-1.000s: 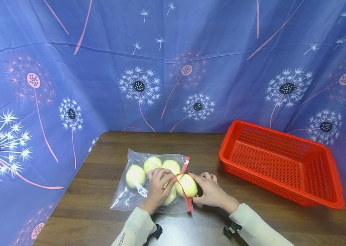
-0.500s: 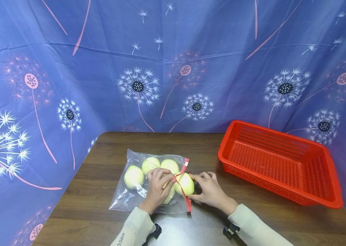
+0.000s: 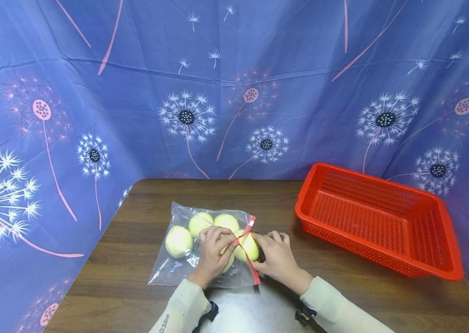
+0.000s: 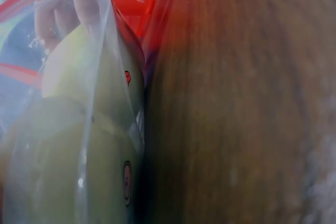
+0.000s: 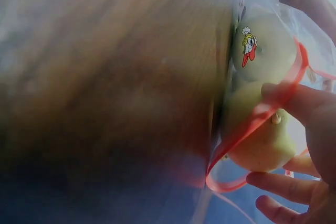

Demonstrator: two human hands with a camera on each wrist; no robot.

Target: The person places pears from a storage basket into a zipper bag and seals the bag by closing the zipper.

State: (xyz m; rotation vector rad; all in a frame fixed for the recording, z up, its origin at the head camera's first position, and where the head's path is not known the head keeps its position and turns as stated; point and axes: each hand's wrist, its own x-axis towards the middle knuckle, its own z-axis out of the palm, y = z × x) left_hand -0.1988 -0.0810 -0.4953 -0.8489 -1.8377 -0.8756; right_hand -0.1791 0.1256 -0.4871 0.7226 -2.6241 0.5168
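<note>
A clear zip bag with a red zip strip lies on the table, holding several round, pale yellow-green fruits. My left hand lies over the bag and pinches the red strip at its mouth. At that mouth, my right hand holds one apple-like fruit between thumb and fingers. The right wrist view shows a short stem on this fruit, the red strip crossing it and the thumb touching strip and fruit. Bagged fruits with small stickers fill the left wrist view's left side.
A red plastic basket with perforated walls stands at the right of the wooden table, with nothing visible inside. Behind the table hangs a blue cloth with dandelion prints.
My right hand has moved left, pushing the fruit further through the bag's mouth. The fruits inside have shifted slightly left. My left hand stays at the red strip.
</note>
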